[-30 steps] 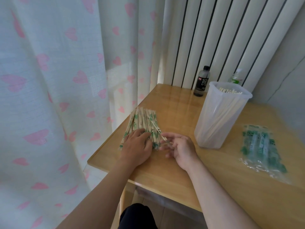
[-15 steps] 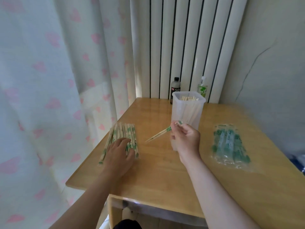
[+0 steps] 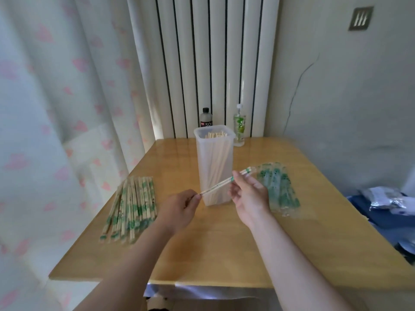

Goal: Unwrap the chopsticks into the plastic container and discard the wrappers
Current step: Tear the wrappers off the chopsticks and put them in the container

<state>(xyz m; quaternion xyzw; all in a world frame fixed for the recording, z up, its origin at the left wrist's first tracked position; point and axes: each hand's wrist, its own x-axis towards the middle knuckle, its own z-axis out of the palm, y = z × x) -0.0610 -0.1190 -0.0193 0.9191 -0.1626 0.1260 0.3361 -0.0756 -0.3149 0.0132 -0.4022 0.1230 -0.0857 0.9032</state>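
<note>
We hold one wrapped pair (image 3: 221,183) mid-frame before the container (image 3: 214,153). Our left hand (image 3: 179,209) pinches its near tip, and our right hand (image 3: 249,196) curls its fingers (image 3: 233,181) round the far end. The container is partly filled, wrappers (image 3: 278,187) lie at right, and a wrapped pile (image 3: 130,207) waits at left on the counter (image 3: 224,243). We judge much remains.

Single view, head-worn, wide-angle. Looks forward and down from person's side of table (image 3: 224,250). Forearms enter from bottom edge. Left hand (image 3: 179,209) and right hand (image 3: 249,196) sit near centre, close to lens. Camera faces radiator (image 3: 202,63) behind far table edge. Curtain (image 3: 56,108) fills left side, wall (image 3: 348,97) fills right side.
</note>
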